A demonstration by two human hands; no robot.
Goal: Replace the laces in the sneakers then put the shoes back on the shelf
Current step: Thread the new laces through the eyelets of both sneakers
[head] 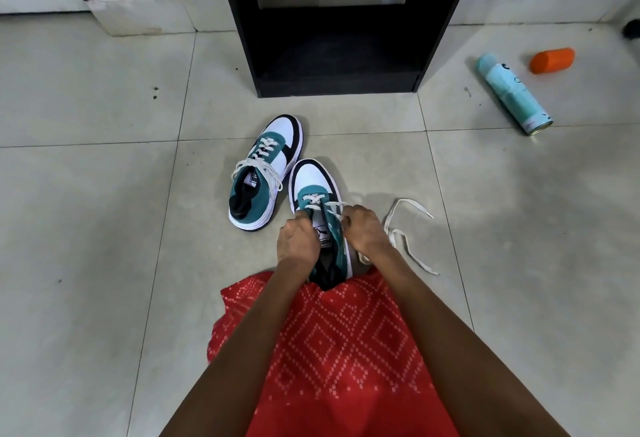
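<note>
Tiled floor [104,194]: left hand [298,239] and right hand [367,229], fingers [348,215] curled, pinch laces [317,202] of near sneaker [311,178].

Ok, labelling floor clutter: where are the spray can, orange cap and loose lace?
spray can [512,94], head view, middle of its body
orange cap [552,60], head view, middle of its side
loose lace [401,200], head view, its upper bend

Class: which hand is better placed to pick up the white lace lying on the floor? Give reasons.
Right. The lace lies just right of the near sneaker, beside the right hand; the left hand is across the shoe.
</note>
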